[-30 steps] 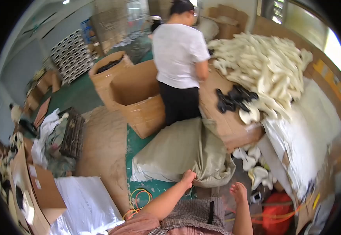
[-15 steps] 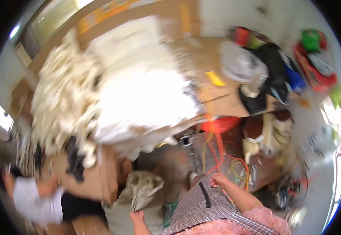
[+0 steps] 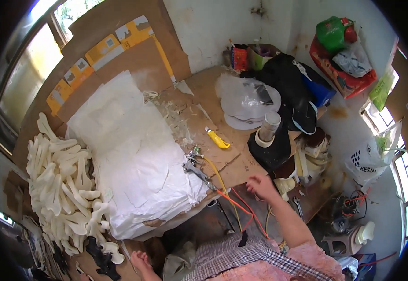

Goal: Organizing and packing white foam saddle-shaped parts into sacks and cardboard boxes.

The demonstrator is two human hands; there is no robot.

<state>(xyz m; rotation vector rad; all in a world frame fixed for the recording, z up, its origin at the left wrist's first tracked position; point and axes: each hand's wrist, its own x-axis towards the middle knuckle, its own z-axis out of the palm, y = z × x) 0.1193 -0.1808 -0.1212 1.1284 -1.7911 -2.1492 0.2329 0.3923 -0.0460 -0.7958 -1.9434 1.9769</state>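
My right hand (image 3: 261, 185) is stretched out over the front edge of a cardboard-covered workbench (image 3: 213, 117), fingers loosely apart and holding nothing. It is close to a metal spray gun (image 3: 195, 165) with yellow and red hoses (image 3: 232, 201) that lies on the bench edge. A yellow utility knife (image 3: 218, 139) lies a little farther back. My left hand (image 3: 140, 260) is low at the bottom, near a grey sack (image 3: 178, 267), with nothing visibly in it.
A thick stack of white sheets (image 3: 133, 154) covers the bench's left part, beside a heap of cream sole-shaped pieces (image 3: 63, 187). A tape roll on a black stand (image 3: 267, 136), plastic bags (image 3: 248, 98), dark bags (image 3: 293, 89) and tools crowd the right.
My view has swung from the floor and a person in a white shirt to the workbench. My right hand has risen from the sack toward the bench edge.
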